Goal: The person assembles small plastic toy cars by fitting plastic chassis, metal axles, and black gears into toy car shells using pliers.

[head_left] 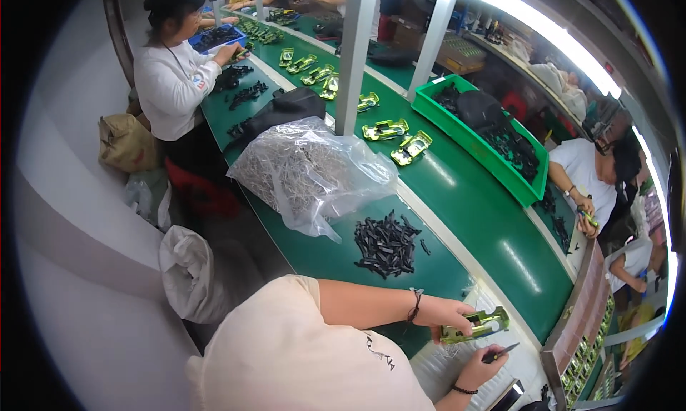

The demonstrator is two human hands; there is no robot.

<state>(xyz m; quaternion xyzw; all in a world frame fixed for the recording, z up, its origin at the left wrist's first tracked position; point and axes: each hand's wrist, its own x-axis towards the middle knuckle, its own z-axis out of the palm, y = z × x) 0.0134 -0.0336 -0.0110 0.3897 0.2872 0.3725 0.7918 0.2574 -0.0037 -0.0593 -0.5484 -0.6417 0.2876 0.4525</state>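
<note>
Head view, the only one. Left hand (449,317) grips a green shell (480,330) over the near right of the bench (314,257), fingers closed on its left end. Right hand (480,372) sits just nearer, fingers wrapped round a knife (500,353), blade apart from the shell.

Risk, as I judge it: a blade slip, or the shell twisting in that one-handed hold, could nick the left fingers or score the finish. A sweep of the left forearm (364,304) could scatter the black parts (387,245).

Counts: one held shell, one knife, one clear bag (307,172), one green crate (471,145) far right; about seven belt shells (411,148) singly, farther ones merging; black parts uncountable.
</note>
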